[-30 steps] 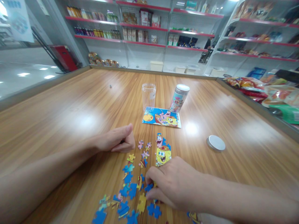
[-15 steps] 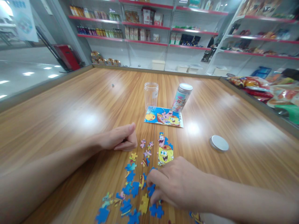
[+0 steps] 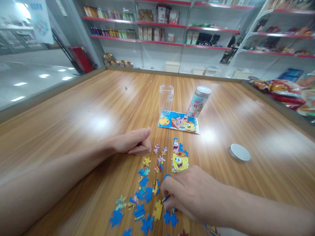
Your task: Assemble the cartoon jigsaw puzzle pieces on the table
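Observation:
My left hand rests on the wooden table, fingers curled into a loose fist; nothing shows in it. My right hand hovers low over several loose jigsaw pieces, mostly blue and yellow, and pinches one puzzle piece between thumb and fingers. Just above that hand lies a small joined puzzle section with a yellow cartoon figure. Farther off lies the reference picture card.
Behind the card stand a clear open plastic jar and a printed tube with a silver lid. A loose silver lid lies to the right. Snack bags pile up along the table's right edge. Store shelves line the back.
My view has shifted, so everything sits a little further right in frame. My right hand drew slightly back toward me and closed its fingers on a piece. The left hand stayed put.

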A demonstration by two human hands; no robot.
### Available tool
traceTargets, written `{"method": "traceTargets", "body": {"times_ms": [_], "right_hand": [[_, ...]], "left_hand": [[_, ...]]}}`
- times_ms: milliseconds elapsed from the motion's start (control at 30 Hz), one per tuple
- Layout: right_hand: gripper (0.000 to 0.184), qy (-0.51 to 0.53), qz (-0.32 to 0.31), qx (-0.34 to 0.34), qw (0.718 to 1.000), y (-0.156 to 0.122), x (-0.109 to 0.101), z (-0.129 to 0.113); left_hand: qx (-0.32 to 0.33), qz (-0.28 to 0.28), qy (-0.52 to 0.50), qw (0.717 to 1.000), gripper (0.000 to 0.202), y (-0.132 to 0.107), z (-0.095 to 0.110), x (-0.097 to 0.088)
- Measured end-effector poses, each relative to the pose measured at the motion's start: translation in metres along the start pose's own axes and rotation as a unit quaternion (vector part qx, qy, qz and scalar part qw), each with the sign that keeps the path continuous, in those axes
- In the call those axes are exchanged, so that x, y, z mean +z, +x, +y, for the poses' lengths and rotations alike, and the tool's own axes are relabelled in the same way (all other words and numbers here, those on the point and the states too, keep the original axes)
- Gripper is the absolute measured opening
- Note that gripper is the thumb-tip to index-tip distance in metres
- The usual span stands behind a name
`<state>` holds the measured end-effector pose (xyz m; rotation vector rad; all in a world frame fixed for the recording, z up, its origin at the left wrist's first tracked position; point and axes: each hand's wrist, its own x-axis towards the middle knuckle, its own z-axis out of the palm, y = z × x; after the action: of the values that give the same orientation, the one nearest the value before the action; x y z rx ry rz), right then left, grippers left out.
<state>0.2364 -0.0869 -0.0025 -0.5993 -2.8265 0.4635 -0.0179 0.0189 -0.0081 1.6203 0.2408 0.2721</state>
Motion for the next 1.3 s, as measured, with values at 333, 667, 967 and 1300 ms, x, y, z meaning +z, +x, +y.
{"method": "traceTargets", "body": {"times_ms": [333, 667, 967, 1300], "right_hand": [[0.007, 0.186, 0.176, 0.010, 0.967, -0.001, -0.025, 0.034], [0.021, 0.222, 0.161, 0.081, 0.958, -0.010, -0.029, 0.099], [0.015, 0.142, 0.220, 0.141, 0.955, -0.011, -0.024, 0.092], [0.017, 0.100, 0.166, 0.090, 0.977, -0.011, -0.025, 0.089]], "left_hand": [[0.013, 0.018, 0.011, 1.000, 0.079, -0.003, -0.003, 0.001], [0.096, 0.136, 0.248, 0.954, 0.040, 0.004, 0.013, 0.020], [0.114, 0.055, 0.507, 0.853, 0.043, 0.012, 0.013, 0.030], [0.090, 0.039, 0.531, 0.842, 0.050, 0.013, 0.012, 0.029]]}}
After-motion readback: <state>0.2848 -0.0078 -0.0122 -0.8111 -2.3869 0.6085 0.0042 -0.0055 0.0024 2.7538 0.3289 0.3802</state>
